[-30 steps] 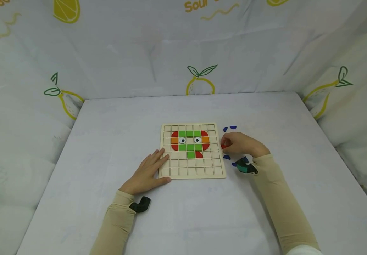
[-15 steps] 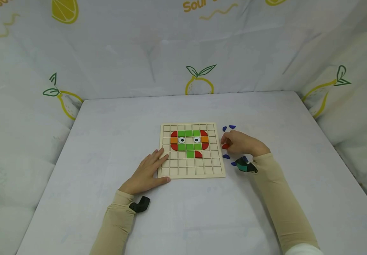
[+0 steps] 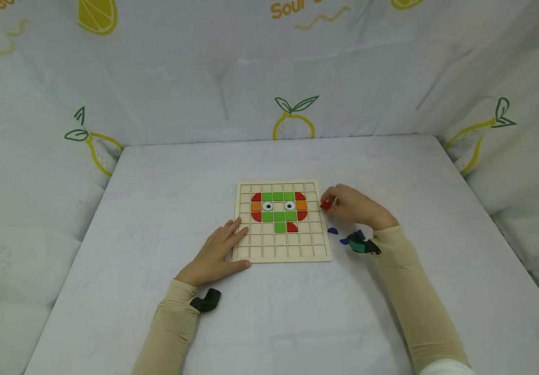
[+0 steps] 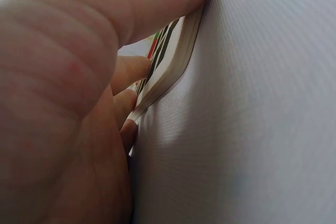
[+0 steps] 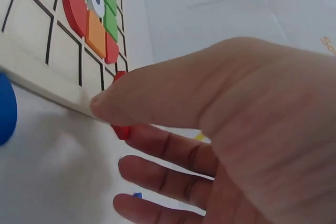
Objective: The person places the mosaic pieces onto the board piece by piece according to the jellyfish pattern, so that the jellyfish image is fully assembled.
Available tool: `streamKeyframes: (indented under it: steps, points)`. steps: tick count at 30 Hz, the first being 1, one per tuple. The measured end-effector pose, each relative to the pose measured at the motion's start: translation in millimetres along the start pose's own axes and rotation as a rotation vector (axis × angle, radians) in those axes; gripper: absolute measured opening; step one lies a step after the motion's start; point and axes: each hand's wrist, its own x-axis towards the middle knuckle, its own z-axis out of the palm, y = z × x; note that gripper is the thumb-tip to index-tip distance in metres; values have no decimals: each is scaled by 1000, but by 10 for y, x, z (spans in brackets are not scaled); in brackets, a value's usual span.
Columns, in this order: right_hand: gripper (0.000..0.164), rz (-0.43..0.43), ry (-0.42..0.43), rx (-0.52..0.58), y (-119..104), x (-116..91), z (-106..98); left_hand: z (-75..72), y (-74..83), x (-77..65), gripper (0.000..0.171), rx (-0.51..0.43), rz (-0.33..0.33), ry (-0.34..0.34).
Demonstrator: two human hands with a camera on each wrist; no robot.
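A pale wooden grid board (image 3: pixel 304 251) lies flat on the table, bearing green, red and orange tiles and two eye tiles (image 3: pixel 267 207). My left hand (image 3: pixel 215 255) is spread over its lower left corner, fingertips on the board and thumb along the front edge. In the left wrist view the thumb (image 4: pixel 157 3) lies against the board's edge. At the board's right edge my right hand (image 3: pixel 358 205) pinches a red tile (image 3: pixel 325 206) between thumb and forefinger. Seen from the right wrist, the thumb covers the middle of that red tile (image 5: pixel 122 131), and the other fingers are loosely bent.
Beside the board's right edge lie blue rounded pieces, one (image 3: pixel 333 230) near the edge and others partly hidden by the right wrist's black-and-green band (image 3: pixel 362 245). A white cloth (image 3: pixel 203 67) with lemon prints stands behind the table (image 3: pixel 194 177).
My right hand has lifted the red tile and moved it slightly up and left to the board's right edge, now covering the upper blue pieces. The left hand has stayed put.
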Motion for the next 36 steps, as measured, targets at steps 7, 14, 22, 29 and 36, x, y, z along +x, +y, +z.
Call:
streamKeyframes:
  steps: [7,14,22,29,36]
  points:
    - [27,-14,21,24,-73,43,60,1,1,1,87,-8,4,4]
    - [29,-35,24,40,-132,55,110,-3,3,-2,86,-10,3,3]
    - [30,-78,33,33,-208,84,180,-9,3,-7,86,-9,6,8]
    - [28,-101,37,66,-278,107,254,-20,11,-13,86,-8,-1,2]
    - [36,-159,46,93,-394,158,390,-8,-13,-8,86,-5,-1,-2]
